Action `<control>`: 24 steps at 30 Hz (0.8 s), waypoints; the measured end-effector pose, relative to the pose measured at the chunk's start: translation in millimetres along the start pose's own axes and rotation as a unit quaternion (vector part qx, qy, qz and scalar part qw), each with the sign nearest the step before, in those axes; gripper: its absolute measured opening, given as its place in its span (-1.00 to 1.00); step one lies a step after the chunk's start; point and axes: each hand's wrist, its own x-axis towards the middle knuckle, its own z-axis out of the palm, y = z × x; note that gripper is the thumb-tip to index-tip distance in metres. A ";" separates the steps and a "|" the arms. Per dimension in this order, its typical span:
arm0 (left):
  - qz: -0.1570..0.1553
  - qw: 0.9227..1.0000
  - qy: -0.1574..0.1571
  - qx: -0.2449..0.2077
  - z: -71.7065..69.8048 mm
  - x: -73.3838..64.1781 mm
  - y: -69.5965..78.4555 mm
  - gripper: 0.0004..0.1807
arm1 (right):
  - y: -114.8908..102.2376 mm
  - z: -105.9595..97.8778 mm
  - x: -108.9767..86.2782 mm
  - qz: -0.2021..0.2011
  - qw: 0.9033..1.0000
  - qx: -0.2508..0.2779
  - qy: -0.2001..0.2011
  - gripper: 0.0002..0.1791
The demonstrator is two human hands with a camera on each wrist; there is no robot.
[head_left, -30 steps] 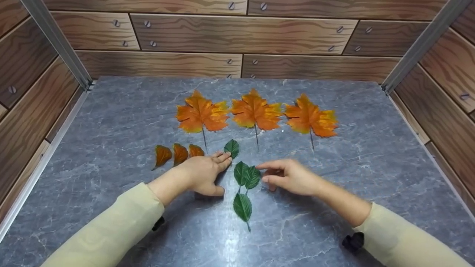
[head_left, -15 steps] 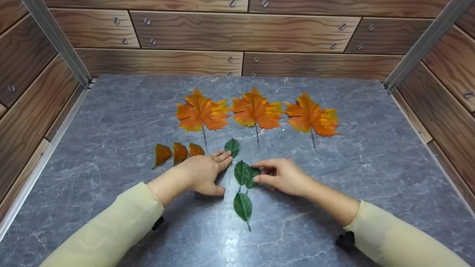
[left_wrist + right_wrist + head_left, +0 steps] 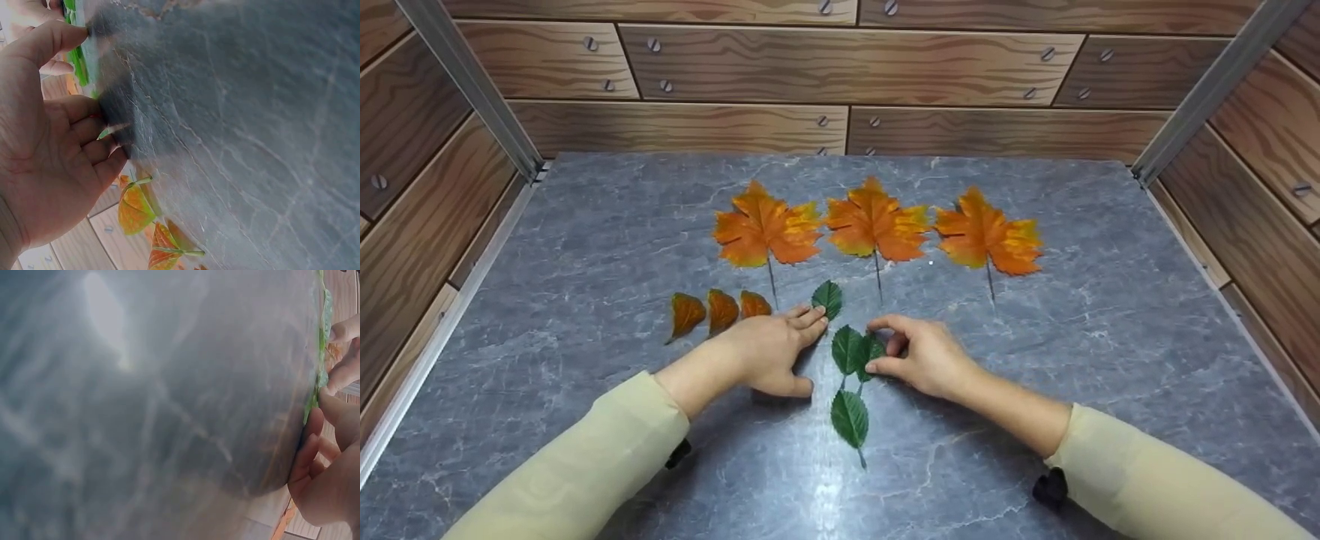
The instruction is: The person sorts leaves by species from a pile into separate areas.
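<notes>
Four-fingered reach of my left hand (image 3: 769,352) ends on the lower edge of a green leaf (image 3: 828,297), fingers fairly straight and thumb spread out. Right of it, two green leaves overlap side by side. My right hand (image 3: 926,356) holds the right-hand one (image 3: 871,351) between thumb and index finger, its other fingers curled under. The left one of the pair (image 3: 847,348) lies uncovered. A further green leaf (image 3: 850,418) lies below them, stem toward me. In the right wrist view the thumb is at the green leaves (image 3: 322,377), seen edge-on.
Three orange maple leaves (image 3: 874,223) lie in a row farther back, stems toward me. Three small brown-orange leaves (image 3: 723,309) lie left, one partly behind my left hand. Wood-patterned walls (image 3: 735,67) and metal posts (image 3: 472,90) bound the grey marbled table (image 3: 1035,390).
My right hand has moved left from beside the paired green leaves onto the right-hand one, thumb and index finger now at its edges. My left hand has stayed put.
</notes>
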 end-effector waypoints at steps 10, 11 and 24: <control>0.001 1.000 0.003 -0.001 -0.1 -0.6 0.3 0.06 | 0.9 -3.4 -1.4 0.011 1.000 0.012 -0.021 -0.43; 0.001 1.000 0.003 -0.002 -0.1 -0.5 0.3 0.06 | 0.7 -3.9 -1.6 0.018 0.999 0.019 -0.024 -0.42; 0.003 1.000 0.006 -0.003 0.9 -0.5 0.4 0.07 | 0.3 -8.9 -5.3 0.056 0.997 0.045 -0.033 -0.46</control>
